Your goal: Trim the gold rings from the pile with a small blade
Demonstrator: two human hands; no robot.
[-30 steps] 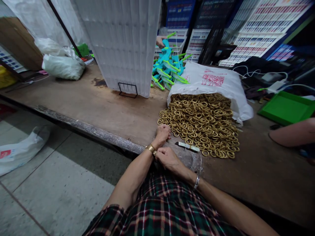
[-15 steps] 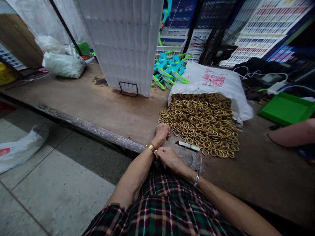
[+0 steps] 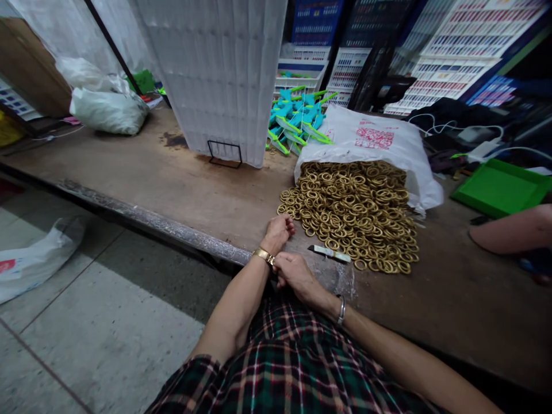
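My left hand (image 3: 277, 233) is held just above the table's front edge, its fingers loosely curled with nothing visible in them. A gold wristwatch (image 3: 264, 256) circles that wrist. My right hand (image 3: 298, 276) pinches the watch at its near side, thumb and fingers closed on the band; its fingertips are partly hidden. A silver bangle (image 3: 341, 310) is on my right wrist. Just beyond my hands lies a utility knife (image 3: 330, 253). Beside it a heap of gold-coloured rings (image 3: 357, 213) spills from a white sack (image 3: 375, 135).
A tall translucent plastic panel (image 3: 219, 75) stands on the table (image 3: 129, 167) with a black wire stand (image 3: 224, 154) at its foot. Turquoise-and-green toy bows (image 3: 297, 118) lie behind. A green tray (image 3: 502, 190) and another person's arm (image 3: 513, 230) are at the right.
My left hand has shifted slightly left and its fingers have loosened a little. My right hand stays at the watch. The toy bow held up behind the panel has gone from view.
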